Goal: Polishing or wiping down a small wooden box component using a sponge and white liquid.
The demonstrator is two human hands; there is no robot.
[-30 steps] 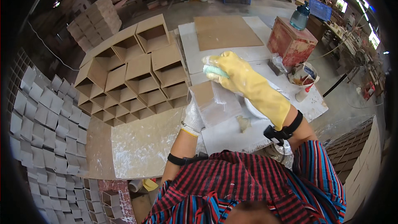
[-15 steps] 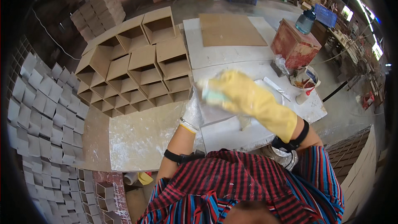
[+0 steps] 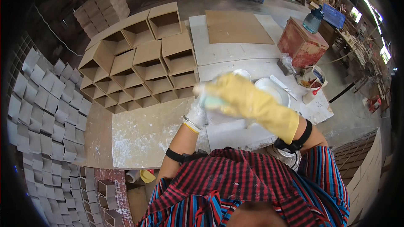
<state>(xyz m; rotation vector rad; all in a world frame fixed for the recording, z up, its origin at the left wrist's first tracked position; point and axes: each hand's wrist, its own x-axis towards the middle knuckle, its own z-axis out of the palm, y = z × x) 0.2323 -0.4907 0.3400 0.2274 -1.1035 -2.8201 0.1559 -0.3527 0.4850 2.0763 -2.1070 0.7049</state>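
Note:
My right hand, in a long yellow rubber glove, is closed around a pale green sponge. Both are smeared by motion. Under them lies a pale, flat-faced piece, largely covered, so its full shape is hidden. My left hand, in a white glove smudged with paint or paste, grips this piece at its left edge; the right glove hides its fingertips. Right beside the yellow glove sits a round basin with white liquid. A small white bowl stands behind the glove.
Stacked brown open boxes stand left of my hands. Many pale boxes fill the far left. A flat brown board lies at the back. To the right are a white scraper, red-tipped bottle, stained red crate and blue jug.
The right hand with the sponge has shifted slightly left and down over the pale piece. The small bowl and more of the basin now show. The left hand stays at the left edge.

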